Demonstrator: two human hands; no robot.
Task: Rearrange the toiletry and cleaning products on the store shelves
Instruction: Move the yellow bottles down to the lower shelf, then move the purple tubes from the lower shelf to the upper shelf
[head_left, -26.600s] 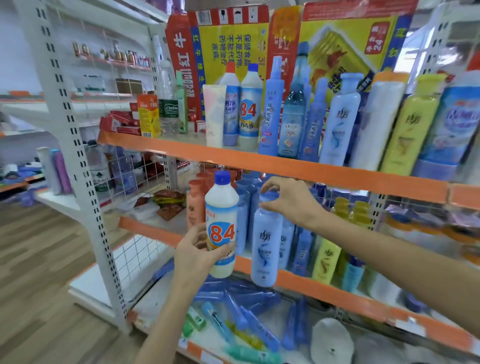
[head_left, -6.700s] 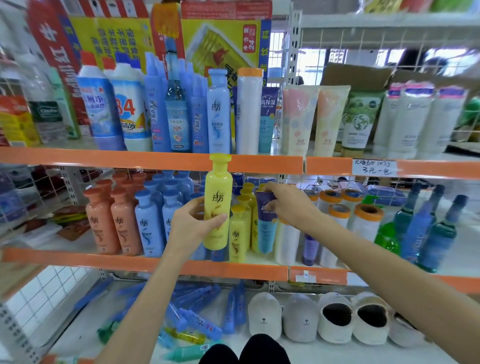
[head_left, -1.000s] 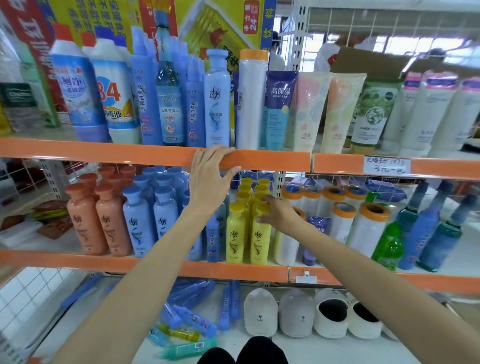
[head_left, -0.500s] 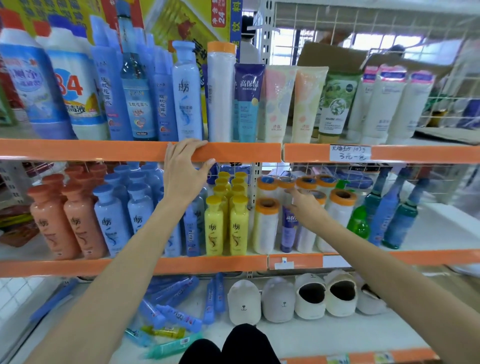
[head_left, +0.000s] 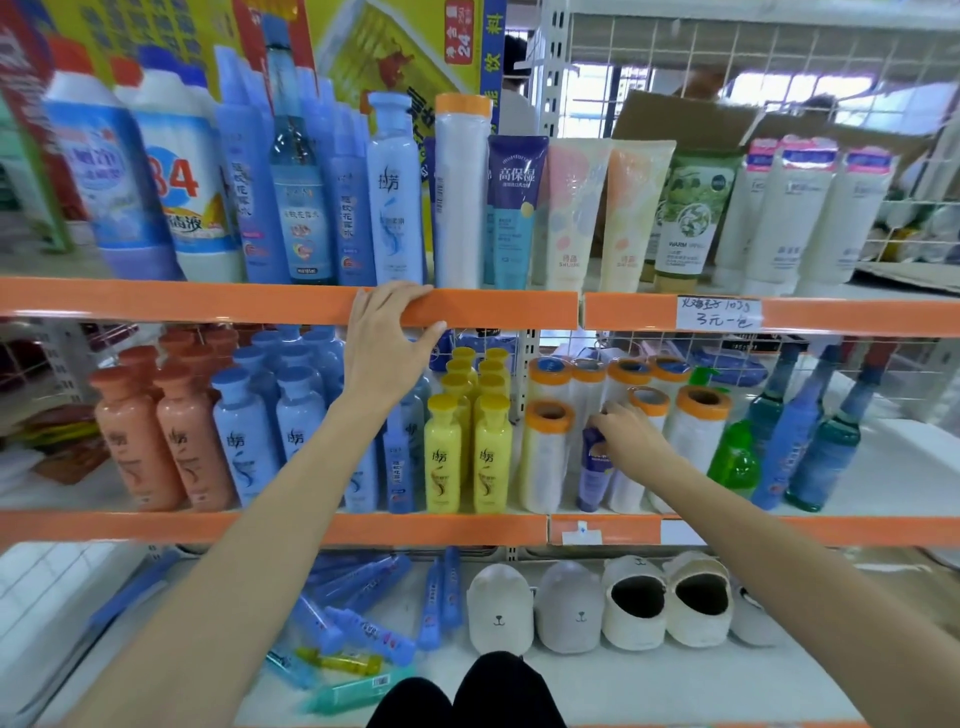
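At centre of the head view, the left hand (head_left: 387, 353) rests on the orange upper shelf edge (head_left: 488, 307), fingers draped over it. Right of centre, the right hand (head_left: 631, 441) pinches the purple tube (head_left: 592, 470) standing among plastic-film rolls (head_left: 543, 457). Likely light, soft, squeezable; grip near the top.
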